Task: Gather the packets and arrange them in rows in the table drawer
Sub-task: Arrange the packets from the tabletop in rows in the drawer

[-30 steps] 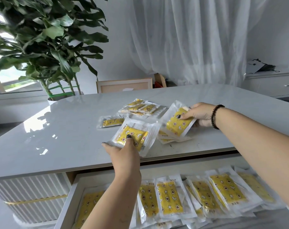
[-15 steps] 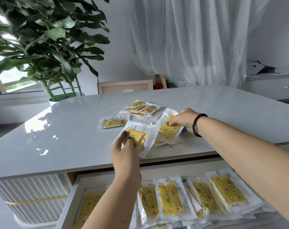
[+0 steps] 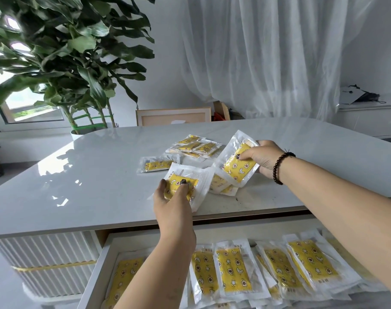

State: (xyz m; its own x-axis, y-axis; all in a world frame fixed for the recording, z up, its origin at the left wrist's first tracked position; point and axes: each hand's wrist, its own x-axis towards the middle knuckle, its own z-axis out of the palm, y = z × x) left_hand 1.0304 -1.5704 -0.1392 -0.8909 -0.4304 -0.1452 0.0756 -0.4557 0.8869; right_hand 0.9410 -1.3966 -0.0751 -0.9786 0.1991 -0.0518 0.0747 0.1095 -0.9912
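1. Both hands pinch packets: our left hand (image 3: 171, 197) grips one (image 3: 185, 186) by the worktop (image 3: 89, 186) edge, our right hand (image 3: 262, 159) lifts another (image 3: 238, 161), tilted.
2. Loose packets (image 3: 195, 147) lie beyond both hands.
3. Our drawer (image 3: 105, 253) is open just below; its filled row (image 3: 232, 268) runs left-right, packets' long axes pointing away.
4. We judge the left hand nearer.

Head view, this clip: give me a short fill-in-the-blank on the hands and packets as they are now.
1. Each hand grips one ____ over the table.
2. The beaded bracelet is on the ____ wrist.
3. The left hand holds its packet nearer the table's ____ edge than the right hand holds its packet.
4. Packets already arranged lie in a row in the open ____ below.

Missing words: packet; right; front; drawer
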